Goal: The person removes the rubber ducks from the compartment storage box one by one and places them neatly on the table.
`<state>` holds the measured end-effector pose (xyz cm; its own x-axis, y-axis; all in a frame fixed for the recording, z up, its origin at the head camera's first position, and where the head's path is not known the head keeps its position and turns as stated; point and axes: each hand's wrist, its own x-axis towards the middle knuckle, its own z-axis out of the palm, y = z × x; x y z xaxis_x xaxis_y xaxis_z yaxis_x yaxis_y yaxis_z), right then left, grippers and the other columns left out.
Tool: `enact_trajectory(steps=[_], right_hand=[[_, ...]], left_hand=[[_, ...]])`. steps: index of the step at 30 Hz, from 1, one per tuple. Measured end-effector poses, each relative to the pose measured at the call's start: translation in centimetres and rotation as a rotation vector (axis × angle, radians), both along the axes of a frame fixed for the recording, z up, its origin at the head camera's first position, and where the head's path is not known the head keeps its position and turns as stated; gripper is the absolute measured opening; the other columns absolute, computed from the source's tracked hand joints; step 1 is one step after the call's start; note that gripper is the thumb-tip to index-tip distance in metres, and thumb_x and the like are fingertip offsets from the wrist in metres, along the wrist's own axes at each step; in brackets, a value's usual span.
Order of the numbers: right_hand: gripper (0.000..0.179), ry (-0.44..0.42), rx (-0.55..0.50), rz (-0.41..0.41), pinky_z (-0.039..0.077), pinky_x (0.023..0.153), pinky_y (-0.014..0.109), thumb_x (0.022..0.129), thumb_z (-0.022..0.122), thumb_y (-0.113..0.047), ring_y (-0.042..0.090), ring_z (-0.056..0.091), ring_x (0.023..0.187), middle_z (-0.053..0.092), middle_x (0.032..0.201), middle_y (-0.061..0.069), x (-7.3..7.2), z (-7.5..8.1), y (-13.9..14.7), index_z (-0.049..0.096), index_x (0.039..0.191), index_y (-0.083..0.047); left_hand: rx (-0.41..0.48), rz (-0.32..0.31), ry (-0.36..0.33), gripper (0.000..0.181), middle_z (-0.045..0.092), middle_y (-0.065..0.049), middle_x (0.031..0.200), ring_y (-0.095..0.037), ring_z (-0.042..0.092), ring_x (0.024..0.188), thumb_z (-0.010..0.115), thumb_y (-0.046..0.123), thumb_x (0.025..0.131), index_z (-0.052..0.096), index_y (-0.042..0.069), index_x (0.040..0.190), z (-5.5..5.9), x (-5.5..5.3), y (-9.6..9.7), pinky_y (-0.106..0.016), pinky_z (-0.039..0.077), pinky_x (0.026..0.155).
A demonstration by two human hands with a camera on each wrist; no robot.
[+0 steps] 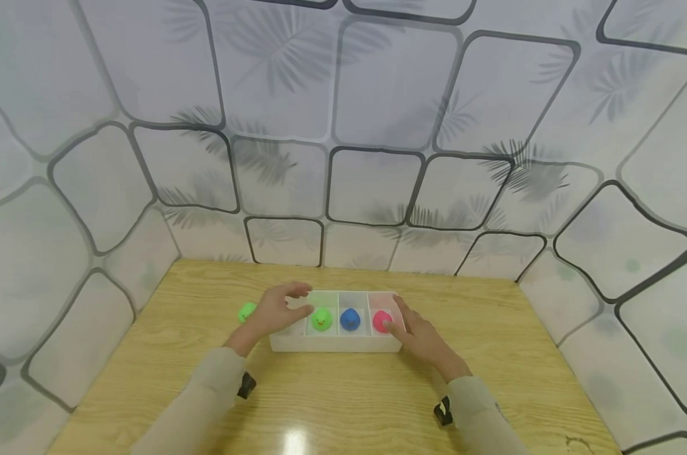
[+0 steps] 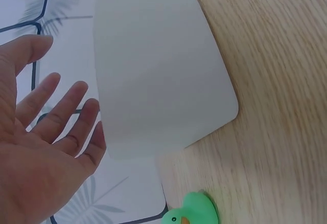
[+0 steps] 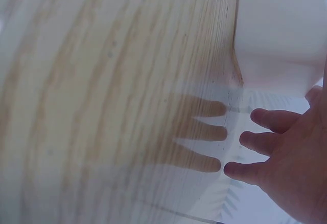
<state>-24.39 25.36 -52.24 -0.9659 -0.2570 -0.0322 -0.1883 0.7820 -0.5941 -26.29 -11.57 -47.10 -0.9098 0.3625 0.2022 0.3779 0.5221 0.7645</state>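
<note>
A white divided box (image 1: 336, 344) sits on the table, its long side toward me. In its compartments lie a green toy duck (image 1: 322, 320), a blue toy duck (image 1: 350, 320) and a pink toy duck (image 1: 380, 321), from left to right. My left hand (image 1: 275, 311) hovers over the box's left end with fingers loosely spread, hiding much of that compartment. At the right end is my right hand (image 1: 421, 335), its thumb by the pink duck and its fingers extended outside the box. Whether that thumb touches the duck or the rim, I cannot tell.
Another green toy duck (image 1: 246, 311) lies on the wooden table (image 1: 343, 398), left of the box and beside my left wrist. Patterned walls (image 1: 371, 189) enclose the table at the back and on both sides.
</note>
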Motion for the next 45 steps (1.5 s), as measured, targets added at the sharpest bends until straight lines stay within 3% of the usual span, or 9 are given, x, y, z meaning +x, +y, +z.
enact_trajectory(steps=[9,14,19,25,35,45], right_hand=[[0.082,0.001,-0.005,0.001,0.032,0.124,0.066,0.107,0.05,-0.058,0.05,0.04,0.151,0.037,0.168,0.023,0.1,-0.1,0.0,0.015,0.171,-0.022],[0.082,-0.004,-0.021,-0.003,0.031,0.124,0.067,0.106,0.051,-0.059,0.051,0.039,0.151,0.037,0.167,0.024,0.2,-0.1,0.0,0.015,0.171,-0.023],[0.082,-0.011,-0.029,-0.006,0.031,0.124,0.067,0.106,0.051,-0.06,0.05,0.04,0.151,0.038,0.167,0.025,0.2,-0.1,0.0,0.015,0.171,-0.024],[0.083,-0.009,-0.035,-0.002,0.032,0.124,0.066,0.106,0.052,-0.06,0.05,0.041,0.15,0.038,0.166,0.025,0.2,-0.2,0.0,0.015,0.171,-0.024],[0.082,0.008,-0.034,0.007,0.033,0.123,0.065,0.107,0.052,-0.057,0.049,0.043,0.149,0.04,0.165,0.025,0.1,-0.1,0.0,0.016,0.171,-0.021],[0.08,0.014,-0.03,0.002,0.035,0.123,0.065,0.107,0.052,-0.056,0.05,0.045,0.147,0.041,0.164,0.027,0.1,-0.2,0.1,0.017,0.171,-0.022]], left_hand=[[-0.004,-0.029,-0.048,0.047,0.071,-0.023,0.133,-0.043,0.065,0.126,0.077,0.02,0.095,0.067,0.002,0.137,-1.0,-0.1,0.8,-0.059,0.056,0.103],[-0.006,-0.047,-0.04,0.045,0.071,-0.023,0.133,-0.044,0.065,0.125,0.077,0.018,0.093,0.068,0.0,0.134,-1.9,-0.4,1.4,-0.057,0.057,0.103],[-0.002,-0.061,-0.04,0.043,0.071,-0.023,0.132,-0.043,0.065,0.126,0.077,0.015,0.094,0.068,-0.001,0.133,-2.2,-0.3,1.8,-0.058,0.054,0.108],[-0.04,-0.04,-0.029,0.039,0.071,-0.019,0.135,-0.041,0.064,0.129,0.077,0.011,0.093,0.07,-0.001,0.13,-2.7,-0.3,2.2,-0.056,0.053,0.11],[-0.177,-0.022,-0.04,0.04,0.069,-0.017,0.136,-0.04,0.059,0.136,0.081,0.01,0.09,0.072,0.004,0.128,-2.8,-0.3,3.1,-0.056,0.047,0.117],[-0.225,-0.05,-0.038,0.037,0.069,-0.017,0.137,-0.041,0.058,0.137,0.082,0.01,0.088,0.074,0.006,0.123,-2.6,-0.7,3.2,-0.057,0.045,0.118]])
